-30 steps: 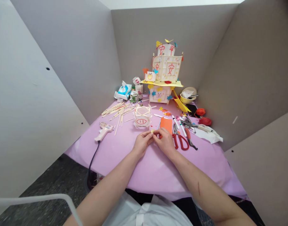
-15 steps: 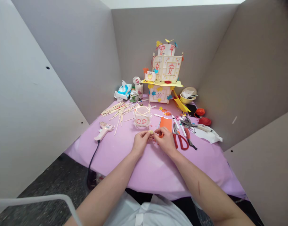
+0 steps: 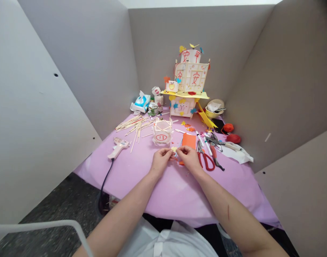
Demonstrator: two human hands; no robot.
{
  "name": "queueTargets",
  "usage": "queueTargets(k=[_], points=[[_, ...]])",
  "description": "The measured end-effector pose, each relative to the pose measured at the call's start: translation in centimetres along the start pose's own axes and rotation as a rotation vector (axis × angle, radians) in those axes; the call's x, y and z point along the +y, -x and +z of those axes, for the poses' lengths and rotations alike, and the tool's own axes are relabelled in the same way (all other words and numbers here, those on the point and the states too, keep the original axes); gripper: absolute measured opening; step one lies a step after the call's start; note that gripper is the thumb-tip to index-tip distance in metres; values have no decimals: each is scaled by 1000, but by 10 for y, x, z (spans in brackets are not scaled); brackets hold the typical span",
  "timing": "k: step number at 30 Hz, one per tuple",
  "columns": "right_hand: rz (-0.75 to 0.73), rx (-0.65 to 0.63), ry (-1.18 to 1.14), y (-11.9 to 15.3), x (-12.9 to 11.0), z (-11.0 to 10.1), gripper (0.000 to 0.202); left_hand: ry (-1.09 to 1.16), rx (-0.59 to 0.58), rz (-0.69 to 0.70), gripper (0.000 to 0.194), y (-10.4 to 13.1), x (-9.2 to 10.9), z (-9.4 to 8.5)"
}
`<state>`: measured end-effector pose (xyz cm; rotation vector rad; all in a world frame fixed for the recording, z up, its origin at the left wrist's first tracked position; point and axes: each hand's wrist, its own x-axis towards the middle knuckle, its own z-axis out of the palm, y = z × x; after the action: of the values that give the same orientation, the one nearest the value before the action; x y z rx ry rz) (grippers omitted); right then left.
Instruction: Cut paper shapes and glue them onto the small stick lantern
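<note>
Between my hands is a small pale yellow paper piece. My left hand pinches its left side, and my right hand pinches close to its right side. Orange paper lies on the purple cloth, partly hidden behind my right hand. Just beyond my hands stands a small white paper lantern with a stick frame and a red mark. Red-handled scissors rest right of my right hand.
A tall decorated paper tower stands at the back. Wooden sticks and a corded glue gun lie left. Pliers, markers, red yarn and a yellow bowl are right. Grey panels surround the table.
The yellow piece has risen slightly and shows more of its surface between my fingers. My right hand has shifted slightly right. The view has moved a little.
</note>
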<state>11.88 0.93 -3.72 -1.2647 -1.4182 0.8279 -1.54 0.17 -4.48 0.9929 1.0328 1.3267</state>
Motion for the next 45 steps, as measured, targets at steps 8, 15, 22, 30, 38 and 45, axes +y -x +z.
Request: queueTargets(k=[8, 15, 22, 30, 38, 45], points=[[-7, 17, -39, 3, -4, -1, 19, -95, 14, 62, 22, 3, 6, 0], [-58, 84, -51, 3, -1, -1, 21, -158, 68, 137, 22, 3, 7, -1], [3, 108, -145, -2, 5, -1, 30, -125, 153, 159, 34, 0, 5, -6], [6, 109, -155, 1, -1, -3, 32, -103, 340, 202, 23, -3, 8, -8], [10, 101, -189, 1, -2, -2, 31, -135, 275, 169, 19, -1, 9, -9], [-4, 72, -184, 1, 1, -1, 32, -99, 173, 177, 20, -1, 9, -4]])
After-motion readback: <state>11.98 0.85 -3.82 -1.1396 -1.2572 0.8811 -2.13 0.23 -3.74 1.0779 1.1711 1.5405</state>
